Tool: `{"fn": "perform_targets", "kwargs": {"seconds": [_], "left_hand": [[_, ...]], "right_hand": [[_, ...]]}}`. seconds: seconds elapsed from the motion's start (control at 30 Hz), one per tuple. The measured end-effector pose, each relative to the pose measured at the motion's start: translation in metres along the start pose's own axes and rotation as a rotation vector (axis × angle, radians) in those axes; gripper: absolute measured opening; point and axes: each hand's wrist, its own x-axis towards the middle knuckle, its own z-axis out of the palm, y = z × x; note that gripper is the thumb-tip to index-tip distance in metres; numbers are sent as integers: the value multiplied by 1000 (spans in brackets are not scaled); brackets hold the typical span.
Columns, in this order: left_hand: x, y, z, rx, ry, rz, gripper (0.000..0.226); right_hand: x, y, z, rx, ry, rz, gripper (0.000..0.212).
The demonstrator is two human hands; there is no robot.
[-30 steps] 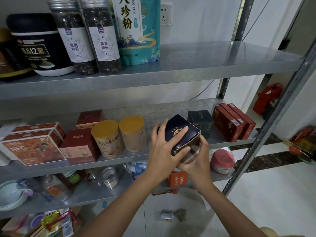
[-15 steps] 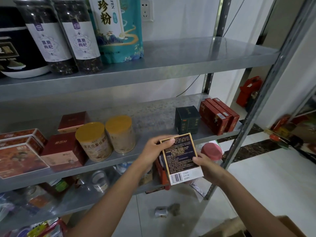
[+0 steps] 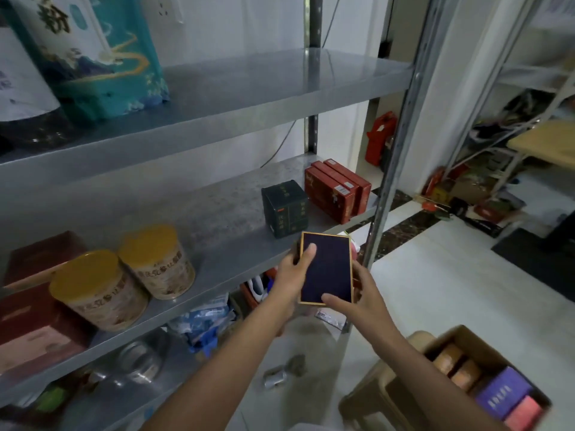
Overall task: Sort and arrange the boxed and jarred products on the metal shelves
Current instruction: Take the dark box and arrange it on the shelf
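Nearest, a cardboard carton [image 3: 454, 337] stood on a tan stool [image 3: 373, 396] at the lower right, with purple, pink and orange-brown boxes inside it, so a fair share of the sorting looked to be left.

Just beyond it, both hands carried one navy box [image 3: 326, 269]. The left grip [image 3: 292, 275] grasped its left edge, thumb laid on the upper face. The right grip [image 3: 357, 303] grasped the lower right corner, thumb pressed near the bottom edge. The box was flat and rectangular, with a plain dark face and a thin gold border. It hung in the air just in front of the middle shelf [image 3: 217, 219], not yet set down.

On that shelf, part of the work seemed done. Two yellow-lidded jars [image 3: 155, 259] stood side by side, with maroon boxes [image 3: 34, 325] to their left. Further right, a dark green box [image 3: 284, 208] stood upright beside a row of red boxes [image 3: 337, 194]. The bare stretch between the jars and the green box looked a likely place for the navy box.

Farthest, the upper shelf [image 3: 249, 88] bore a teal pouch [image 3: 90, 54] at its left end.
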Motion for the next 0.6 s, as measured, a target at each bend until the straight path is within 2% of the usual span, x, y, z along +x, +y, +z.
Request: {"fn": "perform_targets", "kwargs": {"seconds": [0.1, 0.2, 0.27, 0.37, 0.5, 0.53, 0.6], "left_hand": [[14, -8, 3, -51, -210, -43, 47], [17, -11, 24, -75, -410, -91, 50], [22, -16, 45, -32, -495, -102, 52], [24, -21, 75, 98, -530, -40, 53], [22, -24, 114, 410, -731, 112, 96], [23, -28, 122, 485, -776, 139, 97], [28, -34, 136, 519, -844, 153, 69]], "right_hand": [[3, 1, -41, 136, 45, 75, 56], [10, -4, -76, 394, 3, 280, 76], [10, -3, -94, 464, 48, 306, 79], [2, 1, -110, 329, 261, 255, 70], [-11, 14, -120, 195, 511, 243, 53], [-14, 18, -124, 182, 546, 241, 50], [-21, 25, -136, 178, 583, 239, 44]]}}
